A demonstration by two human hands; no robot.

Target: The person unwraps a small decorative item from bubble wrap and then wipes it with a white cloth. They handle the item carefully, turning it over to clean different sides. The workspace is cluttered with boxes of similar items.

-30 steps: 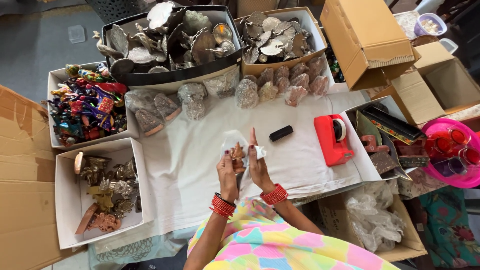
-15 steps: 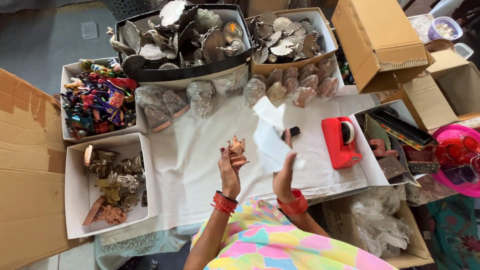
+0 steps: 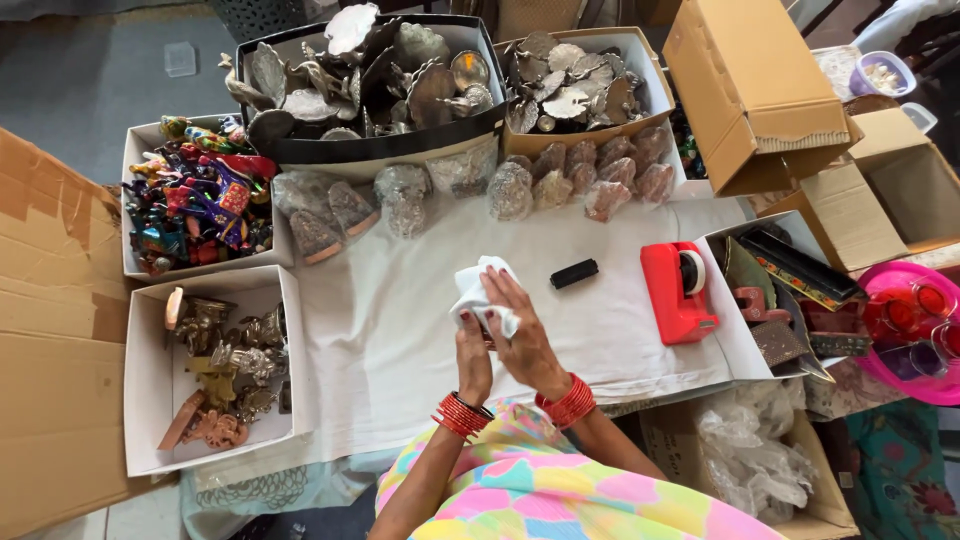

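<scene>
Both hands meet over the white cloth [image 3: 400, 340] on the table. My left hand [image 3: 474, 355] holds a small figurine from below; the figurine is almost wholly hidden. My right hand [image 3: 524, 340] presses a piece of white wrapping paper [image 3: 476, 288] around it from the right. Red bangles sit on both wrists. A small black oblong object [image 3: 574, 273] lies just right of the hands, and a red tape dispenser [image 3: 678, 290] stands beyond it.
White boxes at the left hold brass figurines [image 3: 215, 370] and colourful figurines [image 3: 195, 195]. Boxes of metal pieces [image 3: 370, 70] stand at the back, with several wrapped items [image 3: 560, 185] before them. Open cardboard boxes [image 3: 755, 90] and a pink tray [image 3: 915, 325] are at the right.
The right hand held the white paper spread out beside the figurine; now it has folded the paper over the figurine, and both hands have closed together.
</scene>
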